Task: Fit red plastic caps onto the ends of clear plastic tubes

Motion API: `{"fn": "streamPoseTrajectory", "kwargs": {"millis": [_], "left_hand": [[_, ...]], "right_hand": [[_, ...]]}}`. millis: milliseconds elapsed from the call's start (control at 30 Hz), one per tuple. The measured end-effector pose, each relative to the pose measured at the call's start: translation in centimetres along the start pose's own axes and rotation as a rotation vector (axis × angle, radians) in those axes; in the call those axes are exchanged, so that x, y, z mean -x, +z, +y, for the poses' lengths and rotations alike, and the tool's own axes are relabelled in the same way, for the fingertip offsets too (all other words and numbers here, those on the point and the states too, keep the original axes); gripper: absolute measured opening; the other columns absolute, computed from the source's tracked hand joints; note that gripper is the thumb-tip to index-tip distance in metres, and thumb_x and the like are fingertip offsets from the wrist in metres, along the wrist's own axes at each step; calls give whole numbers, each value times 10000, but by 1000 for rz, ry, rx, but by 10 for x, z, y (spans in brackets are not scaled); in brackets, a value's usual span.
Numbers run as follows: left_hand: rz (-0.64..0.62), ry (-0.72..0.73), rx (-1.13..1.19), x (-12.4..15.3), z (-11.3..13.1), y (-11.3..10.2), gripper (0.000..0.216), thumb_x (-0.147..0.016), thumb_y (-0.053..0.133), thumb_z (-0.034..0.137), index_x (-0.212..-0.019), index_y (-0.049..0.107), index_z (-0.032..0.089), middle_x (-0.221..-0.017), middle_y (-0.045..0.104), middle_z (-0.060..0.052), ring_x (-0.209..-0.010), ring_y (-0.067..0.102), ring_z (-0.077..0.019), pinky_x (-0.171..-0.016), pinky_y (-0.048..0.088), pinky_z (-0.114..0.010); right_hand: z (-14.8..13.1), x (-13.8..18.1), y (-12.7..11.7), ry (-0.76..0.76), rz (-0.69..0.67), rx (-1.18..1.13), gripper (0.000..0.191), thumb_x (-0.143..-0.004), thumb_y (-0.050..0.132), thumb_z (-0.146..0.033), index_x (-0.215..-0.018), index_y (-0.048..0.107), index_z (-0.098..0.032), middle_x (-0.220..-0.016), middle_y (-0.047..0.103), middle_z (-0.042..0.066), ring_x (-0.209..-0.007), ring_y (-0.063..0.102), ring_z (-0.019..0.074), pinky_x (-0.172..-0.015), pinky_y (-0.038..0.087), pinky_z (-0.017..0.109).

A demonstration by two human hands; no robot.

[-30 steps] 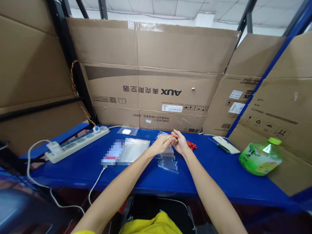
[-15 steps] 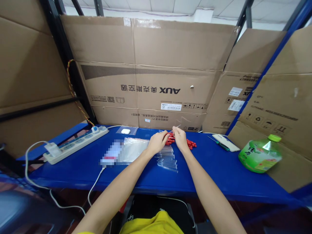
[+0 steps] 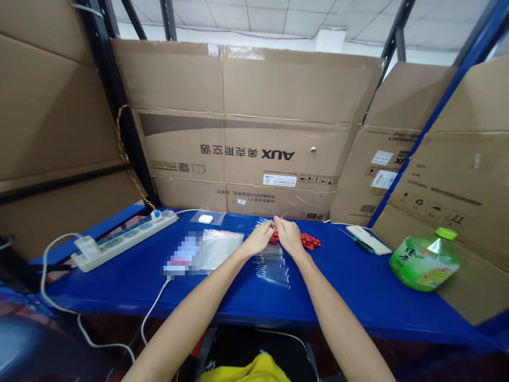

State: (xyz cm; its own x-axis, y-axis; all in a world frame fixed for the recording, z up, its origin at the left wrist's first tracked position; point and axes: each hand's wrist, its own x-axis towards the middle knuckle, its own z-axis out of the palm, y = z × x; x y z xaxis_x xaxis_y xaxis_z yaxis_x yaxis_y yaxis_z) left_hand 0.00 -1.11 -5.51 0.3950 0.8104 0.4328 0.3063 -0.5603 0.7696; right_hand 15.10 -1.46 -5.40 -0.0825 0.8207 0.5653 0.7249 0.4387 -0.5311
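My left hand (image 3: 259, 239) and my right hand (image 3: 289, 236) meet over the middle of the blue table, fingers pinched together and fingertips touching. A thin clear tube (image 3: 283, 215) pokes out above the right fingers. What sits in the left fingertips is hidden by the hands. Just under and beyond the hands lies a pile of small red pieces (image 3: 310, 241), partly covered by my right hand. Several clear thin tubes (image 3: 272, 265) lie in a row on the near side of the hands, with more tubes partly behind the left hand.
Clear plastic bags (image 3: 220, 250) and a blurred-out phone (image 3: 183, 255) lie on the left, near a power strip (image 3: 127, 239). A white case (image 3: 205, 218) sits behind. Rightward are a green screwdriver (image 3: 363, 244), a white flat object (image 3: 371, 239) and a green bottle (image 3: 423, 262). Cardboard (image 3: 246, 127) walls the back.
My right hand has moved left and closed in against my left hand. The tube end above the right fingers has shifted left with it. The camera view has tilted slightly up.
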Motion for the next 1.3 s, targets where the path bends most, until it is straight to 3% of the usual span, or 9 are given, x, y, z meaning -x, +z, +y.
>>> {"fn": "streamPoseTrajectory", "kwargs": {"millis": [133, 300, 500, 633, 733, 833, 1067, 1200, 1300], "left_hand": [[35, -12, 30, -2, 3, 1, 167, -909, 358, 200, -808, 491, 199, -804, 572, -5, -787, 509, -160, -826, 442, -290], [49, -20, 162, -3, 6, 2, 147, -860, 367, 156, -732, 426, 198, -737, 492, 11, -744, 444, -142, -762, 420, -264], [42, -239, 462, -2, 7, 6, 161, -869, 390, 238, -722, 438, 193, -663, 412, 30, -614, 368, -117, -606, 351, -236], [-134, -418, 694, -1, 13, -1, 164, -833, 451, 296, -712, 390, 205, -598, 270, 66, -514, 232, -95, -521, 253, -230], [-315, -508, 815, 3, 21, -9, 161, -815, 465, 340, -746, 403, 208, -614, 301, 57, -502, 228, -95, -494, 225, -231], [-425, -539, 862, 5, 27, -13, 169, -806, 477, 358, -769, 402, 211, -623, 284, 61, -492, 202, -91, -479, 202, -225], [-161, -455, 658, 6, 21, -1, 216, -870, 496, 373, -783, 389, 207, -636, 267, 73, -532, 206, -82, -519, 170, -210], [-3, -392, 571, 5, 7, 8, 99, -869, 482, 272, -809, 460, 195, -677, 453, 32, -611, 385, -110, -581, 298, -224], [41, -382, 552, 2, 0, 14, 75, -864, 475, 224, -839, 531, 182, -724, 537, 7, -648, 451, -124, -620, 352, -237]], "right_hand": [[0, -2, 6, 36, 53, 121, 657, -1066, 221, -537, -712, 666, -208, -720, 716, 99, -684, 639, 202, -630, 298, 288], [-1, -2, 10, 15, 72, 87, 672, -1069, 198, -512, -726, 677, -189, -763, 733, 133, -702, 655, 206, -654, 328, 293], [-2, -2, 10, 43, 68, -83, 655, -1036, 219, -579, -673, 613, -203, -735, 711, 112, -701, 633, 200, -666, 359, 286], [5, -5, 8, 77, 8, -305, 605, -983, 297, -651, -591, 474, -225, -582, 568, 33, -588, 520, 167, -602, 345, 280], [12, -6, 6, 98, -86, -486, 554, -943, 370, -667, -591, 374, -240, -529, 416, -29, -524, 393, 133, -548, 311, 267], [15, -7, 4, 99, -111, -546, 533, -939, 379, -654, -607, 364, -237, -541, 382, -44, -529, 364, 123, -545, 306, 257], [0, -2, -1, 96, -51, -119, 649, -1000, 313, -642, -643, 621, -195, -622, 629, 29, -645, 563, 162, -634, 322, 265], [-15, 2, 1, 173, -45, 167, 603, -1046, 301, -531, -777, 730, -204, -777, 739, 87, -741, 642, 195, -639, 310, 278], [-22, 3, 2, 213, -59, 322, 565, -1066, 282, -424, -890, 763, -186, -896, 769, 137, -790, 674, 215, -659, 323, 288]]}}
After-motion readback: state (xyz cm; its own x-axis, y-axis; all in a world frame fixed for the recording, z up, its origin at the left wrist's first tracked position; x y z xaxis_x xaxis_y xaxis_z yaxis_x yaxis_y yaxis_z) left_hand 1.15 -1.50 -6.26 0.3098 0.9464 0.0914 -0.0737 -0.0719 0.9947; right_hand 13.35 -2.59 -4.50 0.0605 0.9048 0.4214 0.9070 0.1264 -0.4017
